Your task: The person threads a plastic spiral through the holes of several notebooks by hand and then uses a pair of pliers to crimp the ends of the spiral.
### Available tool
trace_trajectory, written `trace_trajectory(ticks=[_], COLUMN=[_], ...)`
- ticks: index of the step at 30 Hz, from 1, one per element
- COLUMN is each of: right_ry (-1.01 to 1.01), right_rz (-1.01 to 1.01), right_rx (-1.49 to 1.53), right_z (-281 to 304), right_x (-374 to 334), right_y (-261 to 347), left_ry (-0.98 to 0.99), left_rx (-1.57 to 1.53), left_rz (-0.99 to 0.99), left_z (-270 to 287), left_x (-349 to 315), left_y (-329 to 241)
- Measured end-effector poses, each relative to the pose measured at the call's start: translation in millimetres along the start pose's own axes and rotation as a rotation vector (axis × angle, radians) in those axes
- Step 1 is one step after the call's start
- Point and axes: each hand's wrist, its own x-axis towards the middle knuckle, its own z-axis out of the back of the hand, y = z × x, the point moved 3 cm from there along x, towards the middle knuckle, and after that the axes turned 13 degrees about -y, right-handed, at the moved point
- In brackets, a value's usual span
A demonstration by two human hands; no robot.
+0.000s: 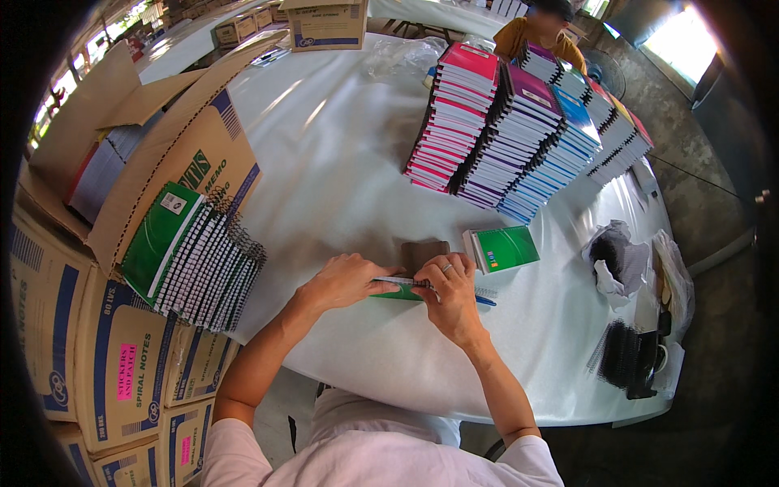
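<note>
At the table's near side, both my hands are on a small green spiral notebook [395, 290]. My left hand [350, 276] grips its left end, fingers and thumb at the pages' edge. The fingertips of my right hand [451, 292], with a ring on one finger, pinch at the bound edge. A dark wire coil [487, 291] sticks out to the right past that hand, beside the blue tip of a pen-like thing [485, 301]. Just beyond my fingers lies a brown block [425, 253]. Right of it is a small pile of green-covered notepads [505, 248].
Tall stacks of pink, purple and blue spiral notebooks [507, 130] stand at the far right. A leaning stack of green notebooks [203, 260] and open cartons [187, 154] fill the left. Black coils [618, 353] and crumpled paper [618, 264] lie right. A person [540, 36] sits across.
</note>
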Motion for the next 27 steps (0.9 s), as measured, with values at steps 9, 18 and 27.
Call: trace_trajectory(ticks=[9, 18, 27], right_ry=[0.346, 0.703, 0.797], right_rz=[-0.115, -0.126, -0.419], right_rx=[0.324, 0.038, 0.622], right_z=[1.8, -0.9, 3.3], right_x=[3.2, 34.3, 33.8], right_y=[-27.7, -77.5, -62.5], left_ry=[0.086, 0.044, -0.295], left_rx=[0.030, 0.066, -0.011], left_rz=[-0.005, -0.163, -0.157], left_z=[5.1, 7.4, -15.0], left_x=[-1.2, -17.2, -20.7], left_y=[-5.6, 6.6, 18.9])
